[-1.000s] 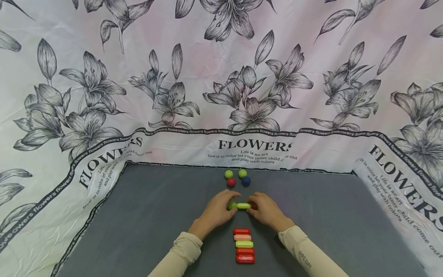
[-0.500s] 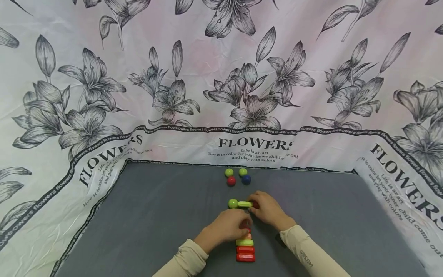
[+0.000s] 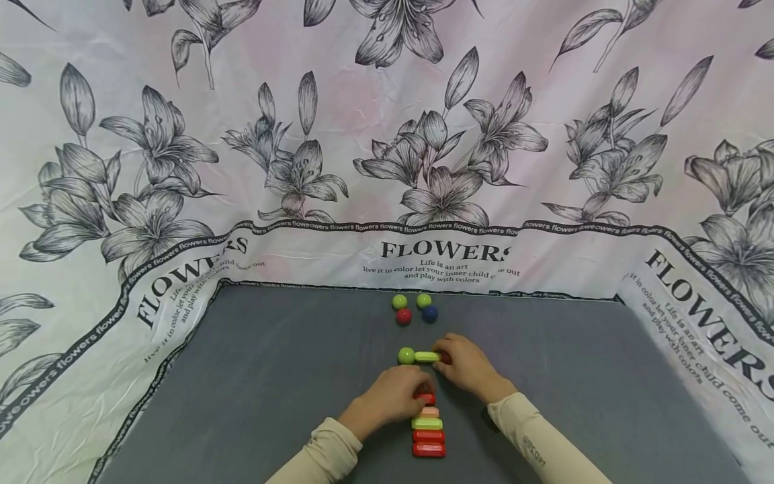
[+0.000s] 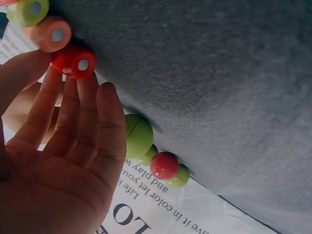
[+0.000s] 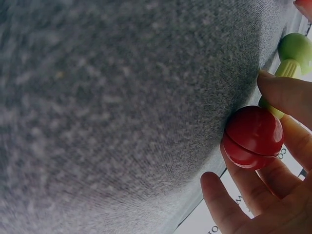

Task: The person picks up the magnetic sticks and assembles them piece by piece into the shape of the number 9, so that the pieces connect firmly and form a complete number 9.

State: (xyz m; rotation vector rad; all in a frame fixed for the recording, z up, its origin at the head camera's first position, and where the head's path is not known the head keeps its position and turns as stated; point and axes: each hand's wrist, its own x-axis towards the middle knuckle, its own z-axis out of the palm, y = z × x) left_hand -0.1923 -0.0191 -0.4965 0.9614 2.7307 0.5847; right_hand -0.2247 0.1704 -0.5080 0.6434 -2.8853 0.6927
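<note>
Thumb and fingertips of my left hand [image 3: 390,393] pinch a red rod [image 4: 75,62] at the far end of a row of short rods. A grey disc shows in that rod's end. My right hand [image 3: 468,363] grips a yellow-green rod [image 3: 427,357] close to its right end. At this rod's left end sits a green ball [image 3: 406,355]. A red ball [image 5: 253,137] lies at the other end, inside the right fingers and mostly hidden in the head view. Behind the pinched rod, a pink rod [image 4: 51,34] is partly covered by the left hand in the head view.
Nearer the person, the row continues with a yellow-green rod [image 3: 427,424] and two red rods [image 3: 428,449]. Farther back stand two green balls [image 3: 400,302], a red ball [image 3: 404,316] and a blue ball [image 3: 430,314]. A flower-printed cloth [image 3: 338,259] borders the grey table [image 3: 272,363].
My left hand has left the green ball and come back toward the person, to the far red rod in the row. The right hand stays at the yellow-green rod.
</note>
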